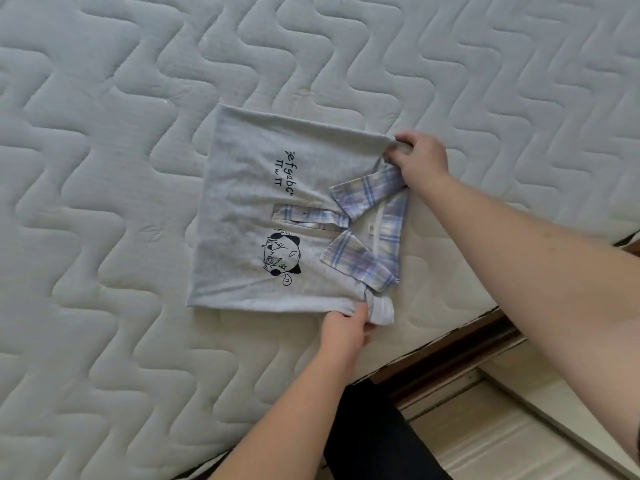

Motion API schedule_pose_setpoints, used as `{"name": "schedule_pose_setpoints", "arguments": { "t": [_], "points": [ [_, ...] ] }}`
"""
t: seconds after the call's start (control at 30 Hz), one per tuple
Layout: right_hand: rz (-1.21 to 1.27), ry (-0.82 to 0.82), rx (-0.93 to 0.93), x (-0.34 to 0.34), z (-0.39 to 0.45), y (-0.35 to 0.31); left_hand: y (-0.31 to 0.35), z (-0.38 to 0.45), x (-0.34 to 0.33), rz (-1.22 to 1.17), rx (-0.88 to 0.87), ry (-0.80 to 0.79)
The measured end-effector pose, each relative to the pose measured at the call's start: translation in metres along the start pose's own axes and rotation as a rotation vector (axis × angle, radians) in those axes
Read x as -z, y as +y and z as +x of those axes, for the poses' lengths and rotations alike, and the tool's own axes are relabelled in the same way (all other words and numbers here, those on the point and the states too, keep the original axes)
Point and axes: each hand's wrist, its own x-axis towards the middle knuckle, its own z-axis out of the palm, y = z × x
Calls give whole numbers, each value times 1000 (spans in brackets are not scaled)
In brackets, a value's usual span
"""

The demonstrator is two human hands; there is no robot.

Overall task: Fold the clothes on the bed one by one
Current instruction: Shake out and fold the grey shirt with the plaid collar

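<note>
A folded grey shirt (249,202) lies flat at the middle of the frame on a pale quilted mattress (104,133), its plaid collar (367,220) toward the right. The folded shape is roughly square, with straight upper and left edges and a slightly rumpled lower edge. The mattress edge runs diagonally across the lower right of the frame, close to the collar side; past it show a dark wooden bed frame (460,344) and pale floor (502,434). Wide open mattress stretches to the left and along the top of the frame.

The right hand (420,159) grips the upper right corner of the shirt, fingers curled round bunched cloth. The left hand (343,329) pinches the lower right corner, thumb on top, beside a white inner fold.

The knit looks soft and heathered, printed with black lettering (285,173) and a cartoon face (282,254). The mattress cover is padded, stitched in wavy zigzag channels.
</note>
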Motion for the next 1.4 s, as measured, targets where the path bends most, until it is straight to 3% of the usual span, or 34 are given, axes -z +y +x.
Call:
{"name": "schedule_pose_setpoints", "arguments": {
  "t": [0.13, 0.23, 0.4, 0.53, 0.67, 0.83, 0.93, 1.03, 1.2, 1.3, 1.4],
  "points": [
    [55, 31, -39, 4, -22, 34, 19, -14, 9, 581, 65, -260],
    [117, 75, -131, -5, -70, 58, 44, -28, 26, 921, -128, -337],
    [226, 84, -306, -31, -162, 77, 96, -16, 31, 1098, -651, -226],
    [350, 97, -601, -51, -220, 71, 135, 16, 20, 1309, -962, -197],
    [709, 96, -851, -77, -272, 42, 187, 54, 7, 1403, -1181, -104],
    [1349, 146, -1059, -101, -271, 11, 242, 90, -20, 1539, -1038, 120],
    [1794, 93, -1091, -111, -262, -5, 274, 102, -31, 1608, -976, 131],
    [1779, 74, -1152, -118, -263, -17, 307, 105, -41, 1669, -913, 63],
    [1585, 89, -1289, -123, -247, -18, 323, 106, -58, 2027, -867, -35],
    [1419, 86, -1292, -123, -238, -10, 324, 107, -59, 2045, -853, -87],
    [1428, 168, -1242, -117, -241, 1, 323, 109, -53, 2011, -857, -108]
  ]
}}
